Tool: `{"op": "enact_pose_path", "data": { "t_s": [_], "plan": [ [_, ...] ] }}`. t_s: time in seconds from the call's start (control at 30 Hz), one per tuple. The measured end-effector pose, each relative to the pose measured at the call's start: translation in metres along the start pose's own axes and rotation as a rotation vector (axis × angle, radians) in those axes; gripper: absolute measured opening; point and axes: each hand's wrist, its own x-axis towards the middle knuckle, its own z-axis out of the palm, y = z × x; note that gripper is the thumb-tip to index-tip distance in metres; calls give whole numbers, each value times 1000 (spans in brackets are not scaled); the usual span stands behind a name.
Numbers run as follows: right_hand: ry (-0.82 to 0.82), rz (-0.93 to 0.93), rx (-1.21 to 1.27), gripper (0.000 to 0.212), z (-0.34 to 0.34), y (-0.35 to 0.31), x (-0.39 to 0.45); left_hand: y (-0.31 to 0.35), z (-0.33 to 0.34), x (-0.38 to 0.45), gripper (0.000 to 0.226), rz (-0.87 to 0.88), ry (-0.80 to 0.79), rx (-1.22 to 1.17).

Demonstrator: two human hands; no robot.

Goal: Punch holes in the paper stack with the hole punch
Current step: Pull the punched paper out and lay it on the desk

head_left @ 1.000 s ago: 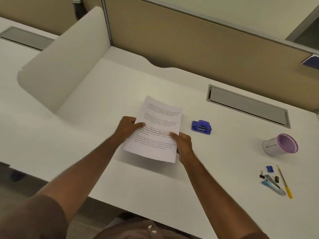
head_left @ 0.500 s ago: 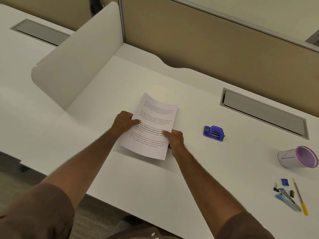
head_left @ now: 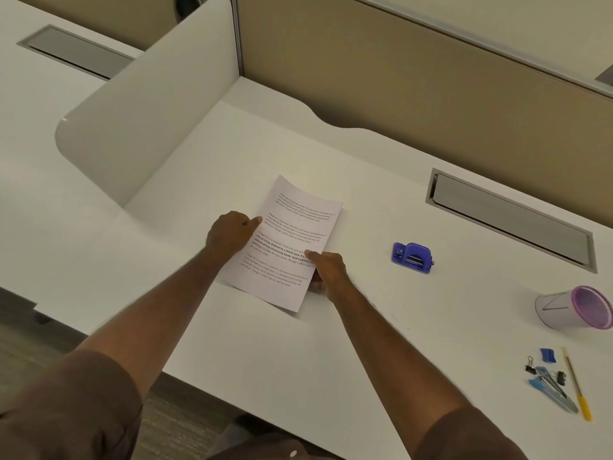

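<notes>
A stack of printed white paper [head_left: 292,227] is held a little above the white desk [head_left: 381,327], its near end raised and casting a shadow. My left hand [head_left: 230,232] grips the stack's left edge, thumb on top. My right hand [head_left: 326,270] grips its right edge near the lower corner, thumb on the print. A small blue hole punch [head_left: 412,254] sits on the desk to the right of the paper, well apart from both hands.
A purple-rimmed pen cup [head_left: 574,307] lies tipped over at the right. Binder clips, pens and a yellow pencil [head_left: 557,380] lie near the right front. A grey cable hatch [head_left: 510,220] is set in the desk behind the punch. A white curved divider [head_left: 142,111] stands on the left.
The view has swung left, so the paper, punch and cup sit further right in frame. Both hands keep their hold on the paper, which has lowered slightly towards the desk.
</notes>
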Motion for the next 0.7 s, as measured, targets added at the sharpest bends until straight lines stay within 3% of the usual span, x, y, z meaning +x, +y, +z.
{"op": "enact_pose_path", "data": {
  "t_s": [0.17, 0.33, 0.47, 0.7],
  "plan": [
    [-4, -1, -71, 24, -3, -2, -1, -4, 0, -2, 48, -12, 81, 77],
    [2, -10, -119, 20, -8, -4, -3, -6, -1, -2, 43, -11, 130, 72],
    [45, -34, -270, 28, -13, -8, -5, -8, -3, -3, 39, -17, 151, 54],
    [76, -33, -236, 34, -22, -8, -9, -5, -4, -3, 31, -29, 198, 13]
  ]
}}
